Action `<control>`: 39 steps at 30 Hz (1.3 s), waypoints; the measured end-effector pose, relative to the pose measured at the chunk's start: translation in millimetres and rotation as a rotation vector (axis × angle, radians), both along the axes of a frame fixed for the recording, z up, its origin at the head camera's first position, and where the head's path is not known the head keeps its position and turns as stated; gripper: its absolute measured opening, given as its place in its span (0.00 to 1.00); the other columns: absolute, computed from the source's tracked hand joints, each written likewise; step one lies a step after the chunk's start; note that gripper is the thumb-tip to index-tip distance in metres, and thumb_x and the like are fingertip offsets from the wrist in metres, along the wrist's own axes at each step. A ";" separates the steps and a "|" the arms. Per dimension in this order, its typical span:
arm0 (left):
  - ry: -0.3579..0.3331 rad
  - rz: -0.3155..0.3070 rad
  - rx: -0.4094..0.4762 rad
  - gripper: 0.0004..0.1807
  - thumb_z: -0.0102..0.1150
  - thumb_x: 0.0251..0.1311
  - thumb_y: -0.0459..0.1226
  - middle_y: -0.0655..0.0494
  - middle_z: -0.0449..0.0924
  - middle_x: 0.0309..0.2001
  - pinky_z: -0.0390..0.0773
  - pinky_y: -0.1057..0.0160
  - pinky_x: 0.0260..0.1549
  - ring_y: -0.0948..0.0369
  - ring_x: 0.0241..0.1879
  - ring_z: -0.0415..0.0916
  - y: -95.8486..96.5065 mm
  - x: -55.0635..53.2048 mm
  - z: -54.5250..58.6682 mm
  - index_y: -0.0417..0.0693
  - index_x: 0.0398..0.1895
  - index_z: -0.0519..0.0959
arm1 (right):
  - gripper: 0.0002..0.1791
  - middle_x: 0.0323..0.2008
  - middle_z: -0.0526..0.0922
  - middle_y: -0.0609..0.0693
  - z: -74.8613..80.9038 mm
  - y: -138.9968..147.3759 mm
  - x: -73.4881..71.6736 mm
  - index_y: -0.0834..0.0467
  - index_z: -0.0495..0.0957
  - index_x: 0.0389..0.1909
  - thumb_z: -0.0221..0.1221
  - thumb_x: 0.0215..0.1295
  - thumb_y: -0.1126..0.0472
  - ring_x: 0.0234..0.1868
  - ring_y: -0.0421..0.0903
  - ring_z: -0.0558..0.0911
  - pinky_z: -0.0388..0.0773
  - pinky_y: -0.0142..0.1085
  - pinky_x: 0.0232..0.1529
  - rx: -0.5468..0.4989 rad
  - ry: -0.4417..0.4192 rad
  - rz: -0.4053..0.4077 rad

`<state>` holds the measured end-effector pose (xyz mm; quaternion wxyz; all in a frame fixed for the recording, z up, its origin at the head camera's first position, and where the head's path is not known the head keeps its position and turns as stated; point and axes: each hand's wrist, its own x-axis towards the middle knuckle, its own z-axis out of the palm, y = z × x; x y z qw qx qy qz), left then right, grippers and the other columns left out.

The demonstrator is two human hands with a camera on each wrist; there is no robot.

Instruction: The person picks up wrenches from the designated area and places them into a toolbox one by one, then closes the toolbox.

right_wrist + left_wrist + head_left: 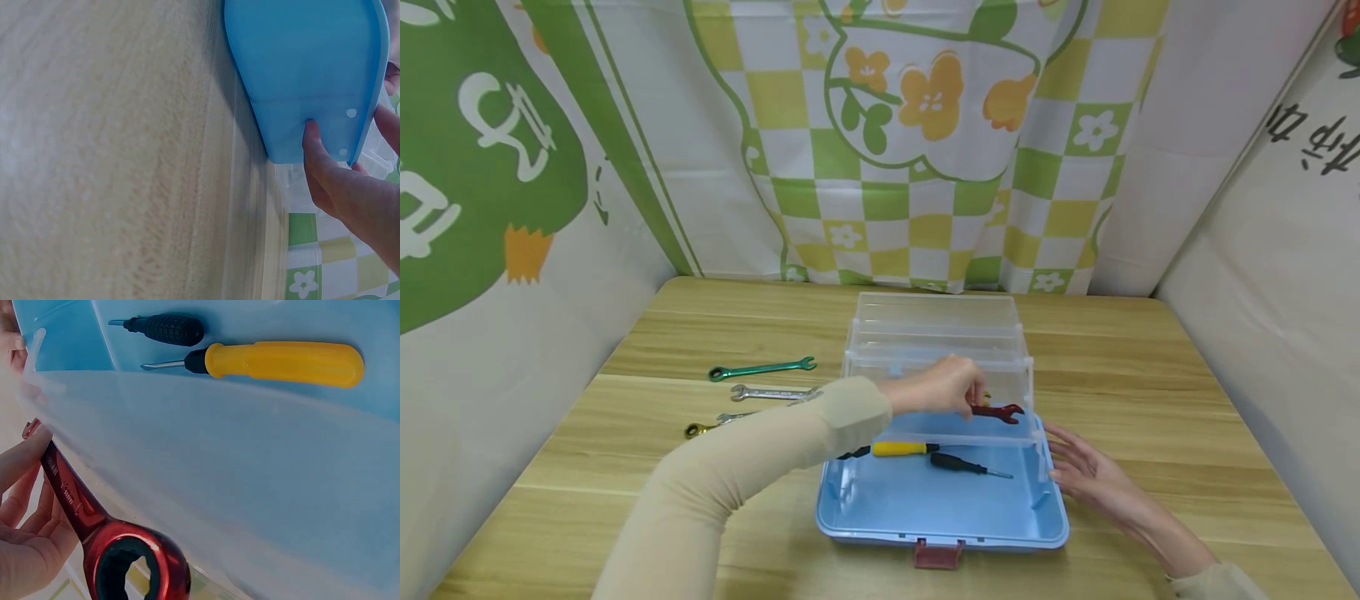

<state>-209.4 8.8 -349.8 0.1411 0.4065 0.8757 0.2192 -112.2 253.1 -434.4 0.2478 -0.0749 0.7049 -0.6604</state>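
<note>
My left hand (951, 385) pinches a red combination wrench (1000, 413) over the clear plastic trays (943, 333) of a blue toolbox (940, 508). In the left wrist view the wrench's ring end points away from the fingers (31, 453). My right hand (1093, 475) rests at the toolbox's right side, its fingers fairly straight; one fingertip touches the outer wall in the right wrist view. Inside the toolbox lie a yellow-handled screwdriver (284, 362) and a black-handled screwdriver (169, 330). Part of the tray is hidden behind the left hand and sleeve.
Left of the toolbox, on the wooden table (625, 467), lie a green wrench (763, 368), a silver wrench (771, 393) and a gold-ended wrench (696, 430), partly covered by the left sleeve. A reddish latch (937, 554) sticks out in front. Printed curtains surround the table.
</note>
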 end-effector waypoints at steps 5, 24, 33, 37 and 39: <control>-0.023 -0.006 0.012 0.08 0.67 0.39 0.27 0.55 0.78 0.26 0.70 0.77 0.25 0.66 0.25 0.71 2.0 0.9 -3.4 0.42 0.25 0.79 | 0.38 0.63 0.40 0.72 -0.4 0.2 0.1 0.62 0.35 0.67 0.49 0.64 0.65 0.56 0.41 0.68 0.68 0.37 0.53 -0.043 0.010 0.009; 0.048 -0.009 -0.008 0.08 0.67 0.41 0.29 0.53 0.80 0.29 0.70 0.76 0.28 0.64 0.28 0.72 0.9 1.8 -11.6 0.40 0.27 0.80 | 0.39 0.64 0.41 0.71 0.6 -0.6 0.3 0.61 0.36 0.67 0.50 0.63 0.63 0.60 0.54 0.63 0.67 0.42 0.54 0.011 -0.006 -0.008; 0.056 0.024 -0.057 0.08 0.63 0.46 0.29 0.53 0.80 0.34 0.71 0.77 0.28 0.65 0.30 0.73 -1.4 0.9 -12.9 0.40 0.32 0.81 | 0.39 0.64 0.40 0.72 0.0 0.0 -0.8 0.62 0.34 0.67 0.49 0.64 0.64 0.60 0.54 0.63 0.67 0.41 0.54 -0.013 0.004 0.014; 0.077 0.009 -0.087 0.09 0.63 0.47 0.30 0.53 0.81 0.35 0.71 0.77 0.29 0.65 0.32 0.74 -1.4 0.7 -13.7 0.41 0.34 0.81 | 0.39 0.64 0.41 0.72 0.6 -0.2 -0.2 0.61 0.35 0.67 0.49 0.64 0.64 0.60 0.56 0.62 0.67 0.42 0.54 0.001 -0.001 0.007; 0.083 0.000 -0.095 0.08 0.62 0.48 0.31 0.53 0.81 0.35 0.72 0.77 0.30 0.65 0.32 0.74 -1.9 0.9 -13.4 0.41 0.35 0.81 | 0.39 0.64 0.41 0.71 1.0 -0.5 0.5 0.61 0.35 0.67 0.49 0.64 0.63 0.61 0.58 0.61 0.67 0.43 0.54 0.011 -0.005 0.003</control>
